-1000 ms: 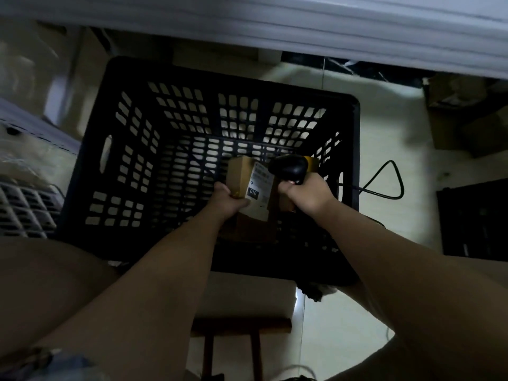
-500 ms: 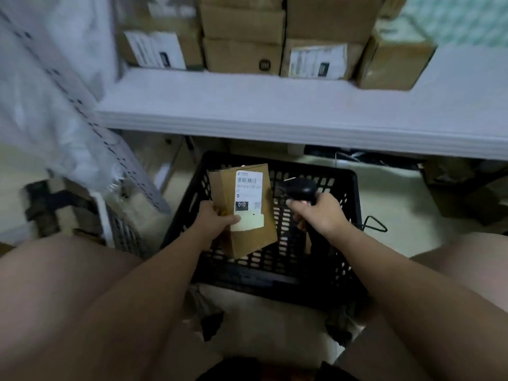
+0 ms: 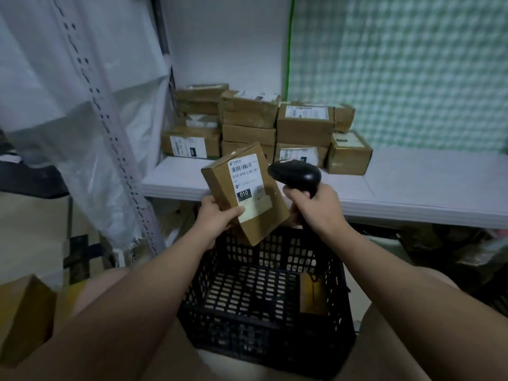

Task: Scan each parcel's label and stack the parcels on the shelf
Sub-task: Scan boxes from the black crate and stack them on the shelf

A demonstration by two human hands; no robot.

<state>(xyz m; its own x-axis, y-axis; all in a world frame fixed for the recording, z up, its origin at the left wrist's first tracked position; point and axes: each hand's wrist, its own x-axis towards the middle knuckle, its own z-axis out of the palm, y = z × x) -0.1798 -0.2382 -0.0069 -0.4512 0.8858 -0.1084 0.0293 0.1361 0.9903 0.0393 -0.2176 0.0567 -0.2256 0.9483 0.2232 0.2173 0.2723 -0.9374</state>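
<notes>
My left hand point(image 3: 218, 215) grips a small brown parcel point(image 3: 272, 215) by its lower left corner, tilted, above the black crate point(image 3: 264, 334). Its white label point(image 3: 246, 182) with a barcode and "010" faces me. My right hand point(image 3: 316, 210) grips the handle of a black barcode scanner point(image 3: 295, 174), whose head sits just right of the label. Behind them runs the white shelf point(image 3: 412, 188), where several labelled brown parcels point(image 3: 302, 125) are stacked at the back left.
One brown parcel point(image 3: 313, 292) leans inside the crate at its right wall. A perforated shelf post point(image 3: 110, 127) and plastic sheeting stand at the left. Cardboard boxes point(image 3: 22, 312) sit at the lower left. Dark clutter lies under the shelf on the right.
I have lifted the parcel out of the crate up to shelf height, and the scanner has risen beside it. My view has tilted up from the crate to the shelf.
</notes>
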